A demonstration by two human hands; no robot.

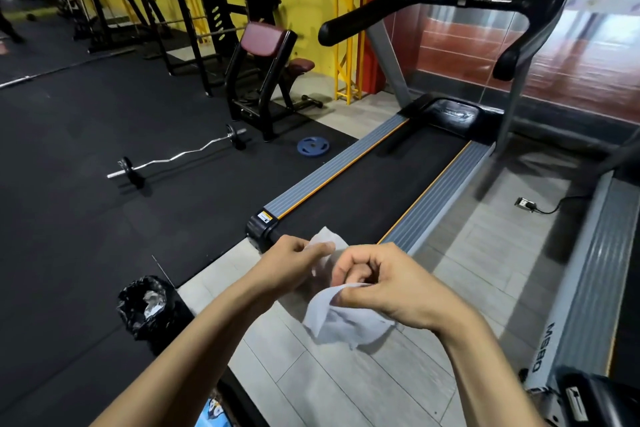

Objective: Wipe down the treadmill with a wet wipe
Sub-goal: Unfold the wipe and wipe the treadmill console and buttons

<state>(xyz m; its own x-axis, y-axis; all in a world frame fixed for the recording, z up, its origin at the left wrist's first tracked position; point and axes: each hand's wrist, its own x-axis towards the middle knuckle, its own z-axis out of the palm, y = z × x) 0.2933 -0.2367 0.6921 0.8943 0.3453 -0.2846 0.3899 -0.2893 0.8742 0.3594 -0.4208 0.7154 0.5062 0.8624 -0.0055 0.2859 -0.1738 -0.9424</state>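
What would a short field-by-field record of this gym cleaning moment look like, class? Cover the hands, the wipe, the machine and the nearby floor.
left hand: left hand pinches the wipe's upper edge
right hand: right hand pinches its lower part
wet wipe: wet wipe white, held in the air, partly unfolded
treadmill: treadmill ahead, not touched by the wipe
bin: black-lined bin on the floor, left
floor items: curl bar, blue weight plate

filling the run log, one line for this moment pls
both hands grip white wet wipe | grey-railed black treadmill untouched
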